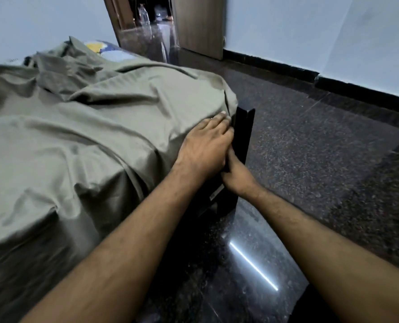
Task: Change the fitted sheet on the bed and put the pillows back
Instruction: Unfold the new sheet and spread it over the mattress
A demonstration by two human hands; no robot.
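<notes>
The room has pale walls, a dark speckled floor (310, 141) and an open doorway at the far end. The bed (245, 136) stands to my left with the olive fitted sheet (88, 127) lying loose and rumpled over it. My left hand (205, 148) presses flat on the sheet at the near right corner, fingers straight. My right hand (237, 176) reaches in beside the dark bed frame, its fingers hidden, so I cannot tell whether they grasp the hem. If the hem slips, the corner may pop off; pulling hard could drag the slack cloth from the far side. Something patterned (109, 51), perhaps a pillow, shows at the far end. I can read no writing.
</notes>
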